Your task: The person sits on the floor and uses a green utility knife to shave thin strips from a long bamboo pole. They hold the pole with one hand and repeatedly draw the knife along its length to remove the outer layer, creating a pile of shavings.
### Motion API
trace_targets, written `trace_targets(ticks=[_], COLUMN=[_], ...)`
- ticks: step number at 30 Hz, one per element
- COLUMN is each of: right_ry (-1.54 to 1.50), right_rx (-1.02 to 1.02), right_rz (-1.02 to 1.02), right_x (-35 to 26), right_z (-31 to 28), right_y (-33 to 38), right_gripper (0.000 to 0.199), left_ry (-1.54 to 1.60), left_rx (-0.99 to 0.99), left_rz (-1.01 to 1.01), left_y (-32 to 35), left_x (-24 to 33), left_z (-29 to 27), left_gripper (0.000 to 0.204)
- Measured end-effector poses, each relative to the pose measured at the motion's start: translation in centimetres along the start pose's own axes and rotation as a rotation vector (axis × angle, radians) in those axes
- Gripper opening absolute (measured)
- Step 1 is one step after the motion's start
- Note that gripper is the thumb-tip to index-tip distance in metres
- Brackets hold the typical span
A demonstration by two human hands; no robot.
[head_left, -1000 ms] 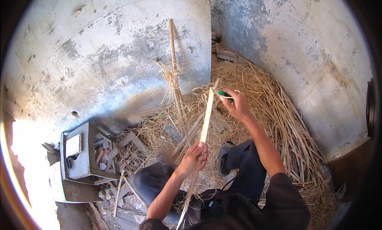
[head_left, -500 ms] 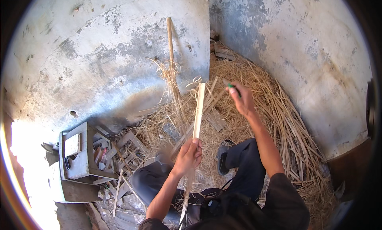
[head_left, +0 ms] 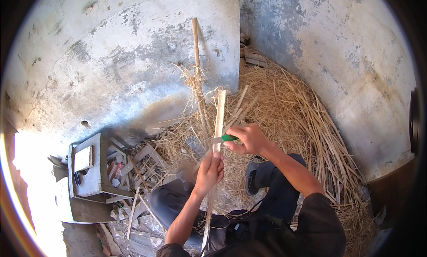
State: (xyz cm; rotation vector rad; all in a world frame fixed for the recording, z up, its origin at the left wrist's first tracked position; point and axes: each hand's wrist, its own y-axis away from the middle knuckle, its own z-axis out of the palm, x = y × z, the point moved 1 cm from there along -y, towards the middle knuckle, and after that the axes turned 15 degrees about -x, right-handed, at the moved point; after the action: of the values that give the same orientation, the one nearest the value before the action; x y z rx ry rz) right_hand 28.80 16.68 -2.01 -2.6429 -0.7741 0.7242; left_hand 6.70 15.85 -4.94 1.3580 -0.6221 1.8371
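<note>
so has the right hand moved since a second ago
Yes. The right hand, gripping a green-handled knife, has come down the pale strip toward the left hand, away from the stick leaning on the wall.

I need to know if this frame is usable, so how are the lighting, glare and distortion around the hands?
Head view: glare washes out the lower left edge beside the grey box; the hands, left and right, the pale cane strip and the green-handled knife are evenly lit and sharp; the fisheye bends the walls.
</note>
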Motion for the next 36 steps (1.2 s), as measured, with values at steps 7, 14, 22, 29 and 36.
trace_targets(ticks=[7, 14, 22, 29, 36], right_ry=[0.029, 0.045, 0.066, 0.054, 0.152], right_rx=[0.051, 0.098, 0.089, 0.122, 0.227], right_rz=[0.008, 0.027, 0.043, 0.221, 0.218], right_x=[0.6, 0.5, 1.4, 5.6, 6.3], right_z=[0.1, -0.3, -1.0, -2.6, -4.7], right_y=[0.0, -0.1, 0.0, 0.3, 0.6], right_gripper=[0.025, 0.026, 0.021, 0.031, 0.035], left_ry=[0.09, 0.139, 0.196, 0.133, 0.173], left_rx=[-0.039, -0.057, -0.096, -0.115, -0.14], left_rz=[-0.048, -0.063, -0.097, -0.157, -0.176], left_y=[0.3, 0.6, 0.7, 0.9, 0.6], left_x=[0.7, 0.7, 1.4, 1.2, 1.2], left_z=[-0.2, -0.4, 0.0, 0.2, 0.7], left_gripper=[0.036, 0.036, 0.036, 0.036, 0.035])
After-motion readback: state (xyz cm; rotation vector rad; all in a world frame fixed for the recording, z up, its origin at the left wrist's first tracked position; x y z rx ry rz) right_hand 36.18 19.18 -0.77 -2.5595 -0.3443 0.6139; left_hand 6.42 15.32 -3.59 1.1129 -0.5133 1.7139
